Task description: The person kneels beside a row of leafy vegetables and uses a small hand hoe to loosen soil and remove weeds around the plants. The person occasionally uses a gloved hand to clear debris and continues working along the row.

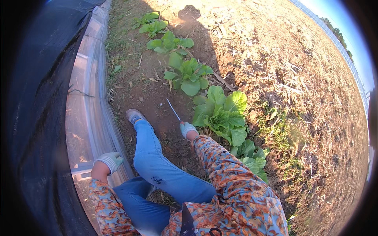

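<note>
My right hand (187,129), in a white and pale green glove, grips a knife (173,109) by its reddish handle. The thin blade points away from me over bare soil. Just right of that hand grows a large leafy green plant (221,115), like a loose-leaf cabbage or mustard green. My left hand (111,161), gloved the same way, hangs beside the clear plastic sheeting (88,118), near my bent knee. Its fingers are mostly turned from view, and I see nothing held in it. Whether it touches the plastic cannot be told.
More leafy plants (189,72) run in a row ahead, with another (252,159) by my right forearm. A black cover (38,124) lies over the plastic-sided structure on the left. My shoe (135,115) rests on the soil. Straw-littered ground (295,88) stretches to the right.
</note>
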Motion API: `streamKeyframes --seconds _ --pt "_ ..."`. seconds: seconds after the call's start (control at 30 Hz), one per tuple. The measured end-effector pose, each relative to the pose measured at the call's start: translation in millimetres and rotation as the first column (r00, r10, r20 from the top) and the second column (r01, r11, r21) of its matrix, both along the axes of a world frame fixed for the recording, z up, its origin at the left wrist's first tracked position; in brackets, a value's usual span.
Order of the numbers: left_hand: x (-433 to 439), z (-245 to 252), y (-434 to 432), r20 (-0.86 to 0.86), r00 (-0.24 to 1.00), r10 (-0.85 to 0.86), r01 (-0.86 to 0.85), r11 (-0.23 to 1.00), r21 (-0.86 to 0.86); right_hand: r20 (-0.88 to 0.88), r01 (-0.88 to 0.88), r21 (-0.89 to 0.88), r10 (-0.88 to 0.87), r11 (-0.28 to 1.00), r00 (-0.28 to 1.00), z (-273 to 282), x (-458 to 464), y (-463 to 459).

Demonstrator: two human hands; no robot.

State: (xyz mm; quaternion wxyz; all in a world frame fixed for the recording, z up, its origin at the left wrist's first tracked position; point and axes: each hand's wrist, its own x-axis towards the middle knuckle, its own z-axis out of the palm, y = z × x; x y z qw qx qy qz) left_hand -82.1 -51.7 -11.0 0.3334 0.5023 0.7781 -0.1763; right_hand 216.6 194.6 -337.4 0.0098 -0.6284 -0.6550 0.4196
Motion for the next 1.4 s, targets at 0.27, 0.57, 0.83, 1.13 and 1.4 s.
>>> streamKeyframes --seconds 0.27,0.57,0.83,1.13,1.4 --pt "12.9 -0.8 9.6 -0.013 0.999 -0.053 0.052 0.997 -0.061 0.085 -0.015 -0.101 0.024 0.995 0.996 -29.2 138.6 -149.8" --pt "15.2 3.7 12.4 0.042 0.998 -0.037 0.041 0.996 -0.083 0.169 -0.024 -0.224 0.063 0.974 0.984 -11.1 180.8 -211.9" --pt "23.0 2.6 14.5 0.102 0.994 -0.024 0.034 0.994 -0.104 0.045 -0.010 -0.065 0.013 0.998 0.999 -34.3 87.5 -91.7" --pt "20.8 4.3 6.3 0.063 0.996 -0.055 0.057 0.998 -0.022 0.154 0.008 -0.309 0.042 0.951 0.987 2.2 281.2 -288.8" --pt "22.1 -0.8 4.5 0.099 0.994 -0.046 0.047 0.999 -0.017 0.142 0.004 -0.138 0.015 0.990 0.990 -4.0 231.2 -221.5"
